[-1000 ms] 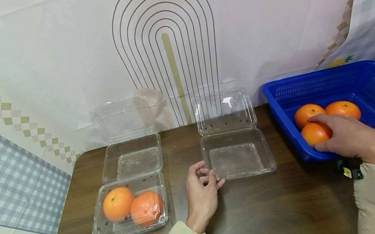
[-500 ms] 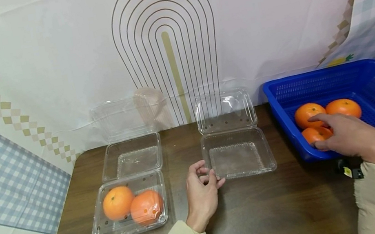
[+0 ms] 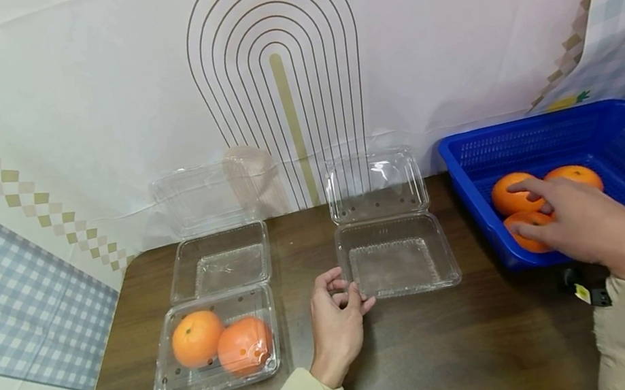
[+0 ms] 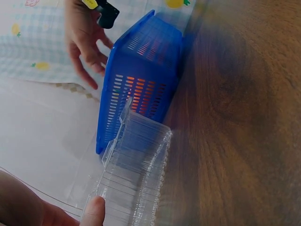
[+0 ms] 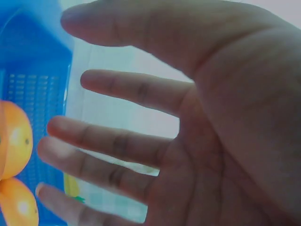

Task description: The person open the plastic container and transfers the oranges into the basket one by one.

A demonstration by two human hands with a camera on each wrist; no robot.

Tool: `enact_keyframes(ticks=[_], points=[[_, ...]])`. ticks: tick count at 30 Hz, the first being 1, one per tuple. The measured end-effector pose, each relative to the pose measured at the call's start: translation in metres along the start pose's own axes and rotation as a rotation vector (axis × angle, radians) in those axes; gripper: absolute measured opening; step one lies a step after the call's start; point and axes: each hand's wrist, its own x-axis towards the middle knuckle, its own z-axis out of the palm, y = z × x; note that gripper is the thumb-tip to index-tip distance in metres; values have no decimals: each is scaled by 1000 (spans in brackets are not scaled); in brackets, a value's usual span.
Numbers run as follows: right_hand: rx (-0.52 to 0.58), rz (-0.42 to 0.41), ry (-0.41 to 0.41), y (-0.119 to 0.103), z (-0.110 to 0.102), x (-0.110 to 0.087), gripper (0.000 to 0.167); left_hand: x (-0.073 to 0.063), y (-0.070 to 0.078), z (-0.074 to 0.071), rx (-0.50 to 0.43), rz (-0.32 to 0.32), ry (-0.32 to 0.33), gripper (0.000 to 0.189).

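In the head view my right hand [image 3: 593, 224] hovers over the near left corner of a blue plastic basket [image 3: 468, 196], fingers spread and holding nothing. Beneath and beside it lie three oranges, one in front [image 3: 534, 241], one behind [image 3: 511, 196] and one to the right [image 3: 579, 174]. The right wrist view shows the open palm [image 5: 188, 169], apart from the oranges [image 5: 16, 141]. My left hand [image 3: 338, 329] pinches the near left corner of a clear clamshell box [image 3: 392, 264], which stands with its lid raised. In the left wrist view the thumb [image 4: 95, 212] lies on that box's rim.
At the left, a closed clear clamshell box [image 3: 220, 383] holds two oranges. Behind it another clamshell box [image 3: 220, 272] stands with its lid up against the cloth-covered wall [image 3: 114, 83]. All stand on a brown wooden table [image 3: 439, 360].
My right hand's thumb and fingers have spread off the front orange, and the hand has drawn slightly to the right and up. The left hand and the clamshell boxes have not moved.
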Motion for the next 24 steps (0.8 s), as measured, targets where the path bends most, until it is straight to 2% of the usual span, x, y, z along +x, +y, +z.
enact_keyframes(ticks=[6, 12, 17, 21, 24], points=[[39, -49, 61, -26, -1, -1, 64, 1, -1, 0, 1, 0, -2, 38], [38, -191, 123, -60, 5, 2, 51, 1, -1, -1, -1, -6, 0, 38], [23, -256, 128, -86, 15, 6, 44, 1, 0, -1, 3, -11, 5, 38], [5, -271, 126, -101, 27, 10, 46, 1, 1, -1, 4, -18, 15, 37], [-16, -222, 98, -107, 34, 13, 50, 1, 1, -1, 9, -23, 24, 37]])
